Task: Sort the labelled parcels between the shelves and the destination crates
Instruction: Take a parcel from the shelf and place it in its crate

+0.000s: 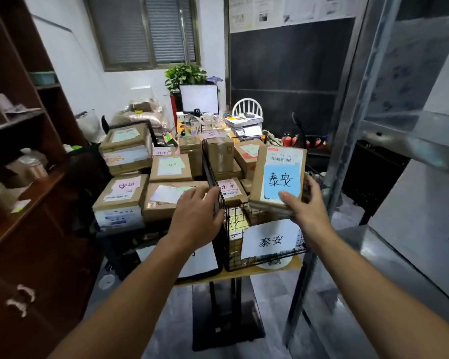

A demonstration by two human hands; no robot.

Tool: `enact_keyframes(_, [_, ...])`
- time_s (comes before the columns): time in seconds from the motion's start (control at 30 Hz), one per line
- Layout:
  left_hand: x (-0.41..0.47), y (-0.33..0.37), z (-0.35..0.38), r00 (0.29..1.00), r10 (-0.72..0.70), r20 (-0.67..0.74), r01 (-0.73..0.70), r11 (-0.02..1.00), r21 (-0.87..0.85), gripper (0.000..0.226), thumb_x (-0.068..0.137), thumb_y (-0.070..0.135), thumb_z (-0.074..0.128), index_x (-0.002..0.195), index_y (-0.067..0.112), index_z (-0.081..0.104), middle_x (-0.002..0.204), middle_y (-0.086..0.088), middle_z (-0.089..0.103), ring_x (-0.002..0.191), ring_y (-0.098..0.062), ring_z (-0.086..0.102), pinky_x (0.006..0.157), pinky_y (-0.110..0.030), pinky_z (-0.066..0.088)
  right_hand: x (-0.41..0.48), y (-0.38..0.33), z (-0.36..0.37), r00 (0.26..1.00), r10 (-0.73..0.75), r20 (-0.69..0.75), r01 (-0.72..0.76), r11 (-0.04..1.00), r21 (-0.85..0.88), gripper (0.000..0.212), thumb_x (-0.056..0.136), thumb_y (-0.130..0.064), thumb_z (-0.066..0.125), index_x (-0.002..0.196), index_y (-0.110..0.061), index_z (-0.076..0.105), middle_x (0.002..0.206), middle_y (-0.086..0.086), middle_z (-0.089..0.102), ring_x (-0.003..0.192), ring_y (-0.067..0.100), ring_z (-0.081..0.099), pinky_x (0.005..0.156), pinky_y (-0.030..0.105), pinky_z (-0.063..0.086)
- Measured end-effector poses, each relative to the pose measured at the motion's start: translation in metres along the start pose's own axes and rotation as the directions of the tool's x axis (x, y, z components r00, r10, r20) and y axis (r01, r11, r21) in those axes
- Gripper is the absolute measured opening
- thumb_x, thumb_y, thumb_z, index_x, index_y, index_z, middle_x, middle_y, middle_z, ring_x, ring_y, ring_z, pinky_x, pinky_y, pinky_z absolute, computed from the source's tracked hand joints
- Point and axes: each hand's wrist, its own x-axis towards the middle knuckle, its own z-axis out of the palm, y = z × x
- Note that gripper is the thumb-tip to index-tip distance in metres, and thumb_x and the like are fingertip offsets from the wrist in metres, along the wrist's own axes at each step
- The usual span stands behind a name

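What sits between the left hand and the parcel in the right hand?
In the head view, the wire crate's rim and a pink-labelled parcel inside it.

We have a black wire crate point(244, 257) at the near right of the worktop point(277, 266), a white paper sign point(268, 240) on its near wall. Left of it lie stacked brown cardboard parcels point(145, 177). Far behind stands a computer monitor point(199, 98); the dark wooden shelves point(24, 151) stand left, the grey metal rack point(389, 130) right.
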Motion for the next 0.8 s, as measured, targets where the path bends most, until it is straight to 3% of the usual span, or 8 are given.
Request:
enact_keyframes(0.1, [0.029, -0.023, 0.012, 0.999, 0.012, 0.03, -0.011, 1.0, -0.012, 0.057, 0.095, 0.04, 0.053, 0.147, 0.021, 0.039, 0.147, -0.005, 0.046, 0.137, -0.026, 0.034, 0.114, -0.041, 0.028, 0.025, 0.007, 0.012, 0.999, 0.003, -0.033, -0.003, 1.0, -0.017, 0.073, 0.089, -0.017, 0.078, 0.138, -0.05, 0.036, 0.102, -0.023, 0.071, 0.106, 0.021, 0.071, 0.102, 0.056, 0.051])
enact_keyframes(0.17, [0.042, -0.032, 0.02, 0.998, 0.007, 0.055, -0.006, 1.0, -0.018, 0.057, 0.095, 0.04, 0.052, 0.148, 0.021, 0.038, 0.149, -0.005, 0.044, 0.139, -0.025, 0.032, 0.114, -0.04, 0.026, 0.039, 0.007, 0.021, 1.0, 0.006, -0.029, -0.008, 0.999, -0.048, 0.077, 0.09, -0.017, 0.076, 0.148, -0.044, 0.034, 0.1, -0.027, 0.065, 0.101, 0.012, 0.068, 0.098, 0.048, 0.051])
enact_keyframes(0.37, [0.083, -0.057, 0.04, 0.996, -0.012, 0.09, 0.014, 1.0, -0.026, 0.057, 0.096, 0.041, 0.049, 0.149, 0.024, 0.035, 0.152, -0.003, 0.04, 0.141, -0.024, 0.028, 0.115, -0.04, 0.024, 0.096, 0.004, 0.049, 0.997, 0.056, 0.053, -0.05, 0.992, -0.114, 0.082, 0.09, -0.02, 0.076, 0.155, -0.039, 0.028, 0.124, -0.006, 0.069, 0.103, 0.018, 0.071, 0.095, 0.045, 0.054])
enact_keyframes(0.53, [0.111, -0.075, 0.055, 0.991, -0.051, 0.126, 0.049, 0.999, 0.017, 0.058, 0.096, 0.043, 0.048, 0.149, 0.025, 0.034, 0.153, 0.0, 0.037, 0.141, -0.023, 0.029, 0.115, -0.037, 0.025, 0.155, 0.011, 0.078, 0.983, 0.136, 0.126, -0.113, 0.977, -0.18, 0.076, 0.091, -0.021, 0.075, 0.152, -0.037, 0.032, 0.127, 0.0, 0.067, 0.092, 0.016, 0.071, 0.058, 0.025, 0.053])
enact_keyframes(0.7, [0.137, -0.088, 0.069, 0.985, -0.102, 0.14, 0.094, 0.994, 0.058, 0.055, 0.098, 0.043, 0.043, 0.149, 0.026, 0.034, 0.151, 0.0, 0.039, 0.138, -0.022, 0.031, 0.112, -0.036, 0.027, 0.211, 0.03, 0.104, 0.935, 0.276, 0.221, -0.217, 0.941, -0.26, 0.078, 0.09, -0.024, 0.077, 0.153, -0.032, 0.031, 0.133, 0.005, 0.062, 0.105, 0.031, 0.069, 0.073, 0.042, 0.059])
enact_keyframes(0.8, [0.148, -0.092, 0.078, 0.975, -0.157, 0.154, 0.153, 0.987, 0.042, 0.054, 0.098, 0.043, 0.043, 0.149, 0.028, 0.033, 0.151, 0.001, 0.038, 0.138, -0.022, 0.03, 0.112, -0.037, 0.028, 0.238, 0.043, 0.114, 0.892, 0.362, 0.271, -0.272, 0.908, -0.32, 0.082, 0.09, -0.026, 0.077, 0.155, -0.031, 0.028, 0.13, 0.009, 0.065, 0.1, 0.032, 0.071, 0.067, 0.042, 0.059])
